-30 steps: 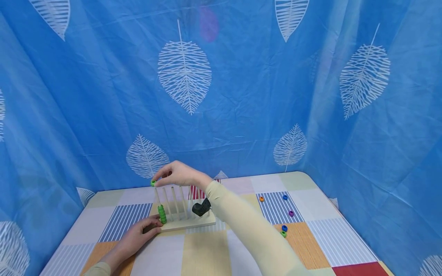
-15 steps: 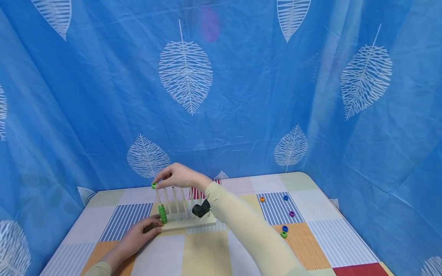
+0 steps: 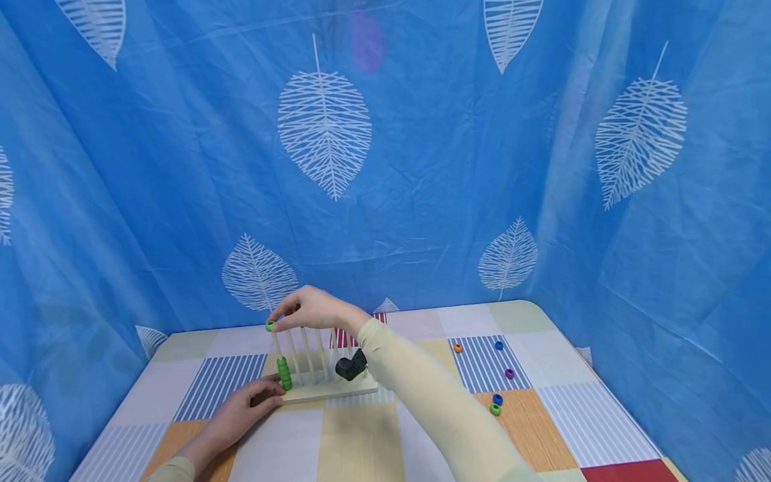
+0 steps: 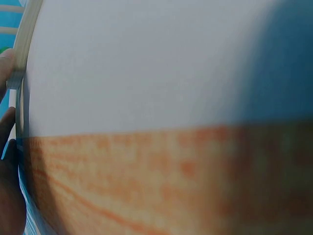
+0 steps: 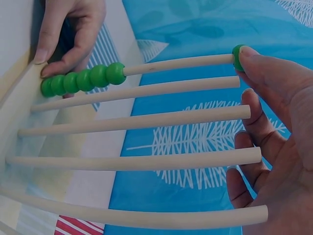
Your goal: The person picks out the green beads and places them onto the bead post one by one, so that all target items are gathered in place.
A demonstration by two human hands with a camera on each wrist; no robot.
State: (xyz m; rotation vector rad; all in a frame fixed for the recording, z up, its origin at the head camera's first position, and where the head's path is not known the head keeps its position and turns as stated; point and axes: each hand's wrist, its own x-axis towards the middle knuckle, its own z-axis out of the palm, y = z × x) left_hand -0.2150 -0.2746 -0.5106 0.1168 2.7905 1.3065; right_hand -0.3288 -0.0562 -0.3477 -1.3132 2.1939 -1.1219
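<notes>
Between thumb and index finger my right hand [image 3: 314,308] pinches a green bead [image 5: 238,58] at the very tip of the first wooden peg [image 5: 181,64]. That bead covers the tip. Lower on this same peg, several green beads [image 3: 284,373] sit stacked against the base. The peg rack has a pale wooden base [image 3: 328,390] and several upright bare pegs [image 5: 137,120]. My left hand [image 3: 243,410] grips the left end of the base, thumb in front, beside the stack. Only its fingers [image 4: 6,132] show at the left edge of the left wrist view.
Loose beads lie on the patchwork cloth to the right: orange [image 3: 458,348], purple [image 3: 509,373], two blue [image 3: 498,345] and a green one [image 3: 495,409]. A black device [image 3: 351,365] under my right wrist hides part of the rack. Blue curtains [image 3: 421,167] surround the table.
My right hand has lowered slightly and shifted a little right, bringing the green bead down onto the peg's tip. The left hand and the stacked beads stay in place.
</notes>
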